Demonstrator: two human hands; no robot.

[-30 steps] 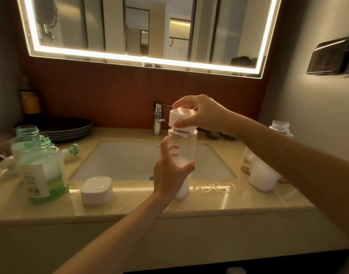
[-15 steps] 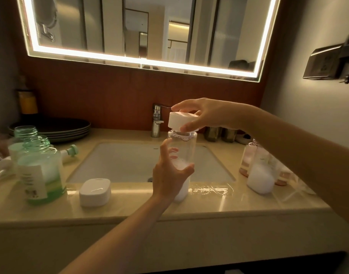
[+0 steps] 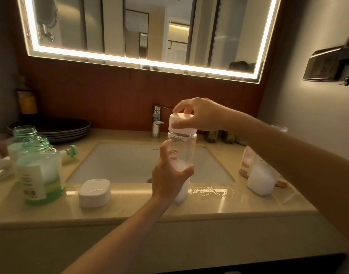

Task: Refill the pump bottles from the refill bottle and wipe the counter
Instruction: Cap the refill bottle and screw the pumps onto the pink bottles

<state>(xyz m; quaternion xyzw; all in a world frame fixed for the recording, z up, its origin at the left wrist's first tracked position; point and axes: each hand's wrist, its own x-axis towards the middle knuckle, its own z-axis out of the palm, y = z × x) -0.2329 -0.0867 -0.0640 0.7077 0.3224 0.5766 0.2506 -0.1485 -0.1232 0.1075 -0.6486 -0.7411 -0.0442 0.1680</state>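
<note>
A clear pump bottle (image 3: 184, 147) with white liquid low inside stands on the beige counter (image 3: 219, 202) in front of the sink. My left hand (image 3: 169, 176) grips its lower body. My right hand (image 3: 199, 115) grips the white pump cap (image 3: 178, 123) sitting on the bottle's neck. A second white cap (image 3: 94, 192) lies on the counter to the left. The open green refill bottle (image 3: 41, 175) stands at the far left. Two more clear bottles (image 3: 260, 180) with white and pink contents stand at the right, partly hidden by my right arm.
The white sink basin (image 3: 130, 163) and a chrome tap (image 3: 157, 121) lie behind the bottle. Dark plates (image 3: 57, 128) are stacked at the back left. A wet shiny patch (image 3: 209, 189) lies right of the held bottle. A lit mirror hangs above.
My right hand has shifted its hold on the cap, fingers moving round it on the bottle neck. The left hand keeps its grip. The view has drifted slightly.
</note>
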